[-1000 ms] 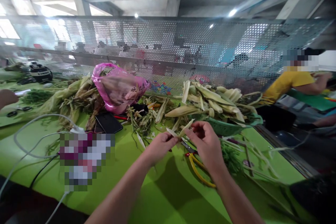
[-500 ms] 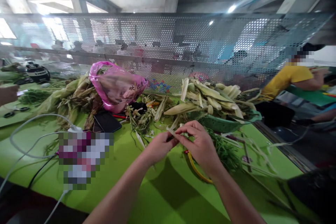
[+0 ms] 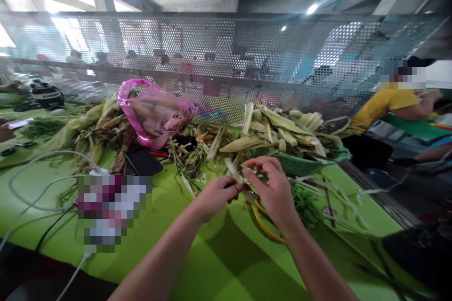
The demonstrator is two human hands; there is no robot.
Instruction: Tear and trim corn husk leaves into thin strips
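Note:
Near the middle of the green table, my left hand (image 3: pixel 219 195) is closed on a pale strip of corn husk (image 3: pixel 233 170), which stands up from its thumb and fingers. Close to the right of the strip is my right hand (image 3: pixel 274 190), its thumb and forefinger brought together in a pinch. What lies between those fingertips, if anything, is too small to tell. Below it rest scissors with yellow handles (image 3: pixel 264 228), partly hidden by the right hand. A green basket (image 3: pixel 303 163) heaped with dry corn husks (image 3: pixel 278 127) stands just beyond my hands.
A pink plastic bag (image 3: pixel 151 113) leans on more husks (image 3: pixel 100 127) at the left. Dark phones (image 3: pixel 144 162), a white cable (image 3: pixel 21 162) and blurred items lie in front. Green string (image 3: pixel 305 204) lies at the right. A perforated screen (image 3: pixel 212 51) backs the table; a person in yellow (image 3: pixel 388 103) sits beyond.
The husk strip has tipped more upright in my left hand. My right fingers have drawn slightly up and right, off the strip's near part. The scissors' blades show more between my hands.

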